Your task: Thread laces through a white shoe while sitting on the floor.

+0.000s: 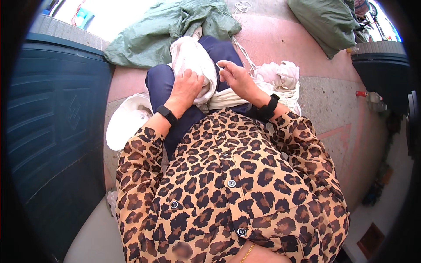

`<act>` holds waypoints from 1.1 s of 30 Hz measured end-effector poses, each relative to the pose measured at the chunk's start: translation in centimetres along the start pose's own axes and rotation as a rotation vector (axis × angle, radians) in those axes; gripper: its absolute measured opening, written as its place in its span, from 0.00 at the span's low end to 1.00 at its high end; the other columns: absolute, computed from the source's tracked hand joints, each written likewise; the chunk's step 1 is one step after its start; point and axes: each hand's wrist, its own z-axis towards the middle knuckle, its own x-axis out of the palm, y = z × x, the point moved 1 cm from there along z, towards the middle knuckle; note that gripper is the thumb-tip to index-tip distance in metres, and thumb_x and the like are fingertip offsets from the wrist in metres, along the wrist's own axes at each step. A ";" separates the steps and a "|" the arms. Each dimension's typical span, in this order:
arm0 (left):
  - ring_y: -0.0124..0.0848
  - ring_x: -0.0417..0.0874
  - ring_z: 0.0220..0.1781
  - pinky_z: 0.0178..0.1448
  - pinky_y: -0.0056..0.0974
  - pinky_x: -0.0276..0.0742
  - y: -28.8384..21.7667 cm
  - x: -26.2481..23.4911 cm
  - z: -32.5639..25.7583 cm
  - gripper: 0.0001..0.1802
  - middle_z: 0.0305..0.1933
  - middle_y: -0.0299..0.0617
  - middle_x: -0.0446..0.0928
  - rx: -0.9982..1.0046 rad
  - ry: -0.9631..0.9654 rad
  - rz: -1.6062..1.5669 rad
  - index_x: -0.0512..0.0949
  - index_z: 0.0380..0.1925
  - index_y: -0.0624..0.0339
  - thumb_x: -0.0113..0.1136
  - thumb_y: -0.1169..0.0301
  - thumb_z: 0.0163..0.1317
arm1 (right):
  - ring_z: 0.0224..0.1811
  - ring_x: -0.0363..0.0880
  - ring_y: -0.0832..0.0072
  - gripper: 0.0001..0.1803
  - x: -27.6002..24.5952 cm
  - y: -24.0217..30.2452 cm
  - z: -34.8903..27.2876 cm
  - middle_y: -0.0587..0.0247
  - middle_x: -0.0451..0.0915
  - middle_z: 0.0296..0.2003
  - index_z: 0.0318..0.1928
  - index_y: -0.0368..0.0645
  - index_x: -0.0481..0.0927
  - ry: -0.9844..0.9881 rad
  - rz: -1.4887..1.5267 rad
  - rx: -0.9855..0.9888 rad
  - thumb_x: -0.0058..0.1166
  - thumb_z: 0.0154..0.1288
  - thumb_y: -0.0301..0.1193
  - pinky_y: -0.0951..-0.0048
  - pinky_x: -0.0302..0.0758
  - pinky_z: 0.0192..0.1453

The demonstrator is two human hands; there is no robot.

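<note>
A bundle of white cloth (193, 52) lies across my lap, over dark blue trousers. My left hand (186, 90) grips its near side, with the fingertips pressed into the fabric. To the right, my right hand (237, 79) is raised just off the cloth, thumb and fingers pinched together. A small pale tip shows at that pinch, too small to name. Beside my right wrist sits a heap of white cloth and cord (278, 81), with loose strands trailing up from it.
A white tub (123, 125) with pale material inside stands by my left knee. One green woven sack (140, 37) spreads out ahead, another (324, 24) sits at far right. A dark blue panelled door (57, 105) borders my left. A clear bottle with a red cap (376, 103) lies at right.
</note>
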 end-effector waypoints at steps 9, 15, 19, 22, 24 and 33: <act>0.33 0.70 0.34 0.32 0.35 0.67 -2.1 -1.3 0.1 0.06 0.24 0.38 0.69 0.044 0.021 -0.015 0.70 0.22 0.57 0.51 0.68 0.45 | 0.30 0.76 0.70 0.10 2.0 -3.8 6.1 0.52 0.78 0.27 0.34 0.34 0.77 0.084 -0.116 0.029 0.47 0.59 0.28 0.72 0.71 0.37; 0.41 0.70 0.34 0.38 0.40 0.68 -1.1 -3.8 -0.4 0.07 0.27 0.44 0.70 -0.108 -0.077 -0.522 0.72 0.29 0.62 0.51 0.76 0.48 | 0.34 0.77 0.59 0.10 3.6 -4.6 6.9 0.46 0.77 0.29 0.33 0.33 0.76 0.072 -0.178 0.016 0.45 0.58 0.29 0.67 0.71 0.40; 0.48 0.73 0.36 0.42 0.46 0.68 3.0 -1.1 0.6 0.08 0.31 0.52 0.74 -0.506 -0.153 -0.498 0.75 0.31 0.66 0.53 0.73 0.52 | 0.38 0.76 0.54 0.12 3.9 -4.2 7.2 0.45 0.77 0.31 0.32 0.36 0.78 0.101 -0.188 0.037 0.44 0.57 0.31 0.62 0.71 0.43; 0.48 0.74 0.38 0.42 0.45 0.69 3.7 0.1 2.1 0.10 0.31 0.52 0.75 -0.571 -0.087 -0.493 0.75 0.30 0.66 0.56 0.71 0.50 | 0.37 0.76 0.55 0.12 4.1 -3.3 7.2 0.46 0.77 0.31 0.31 0.37 0.78 0.072 -0.158 0.121 0.44 0.55 0.32 0.61 0.71 0.43; 0.48 0.74 0.38 0.43 0.45 0.69 3.9 -0.1 2.8 0.10 0.31 0.52 0.75 -0.599 -0.034 -0.498 0.76 0.29 0.66 0.57 0.70 0.49 | 0.37 0.76 0.54 0.12 3.9 -2.6 7.3 0.47 0.78 0.30 0.31 0.38 0.78 0.078 -0.214 0.125 0.44 0.55 0.32 0.61 0.71 0.43; 0.45 0.76 0.35 0.40 0.44 0.70 3.6 0.6 2.9 0.09 0.28 0.50 0.75 -0.673 -0.034 -0.558 0.77 0.24 0.63 0.59 0.68 0.49 | 0.21 0.76 0.61 0.09 4.7 -4.3 8.4 0.52 0.76 0.20 0.27 0.36 0.78 0.118 0.161 0.435 0.46 0.51 0.28 0.65 0.71 0.26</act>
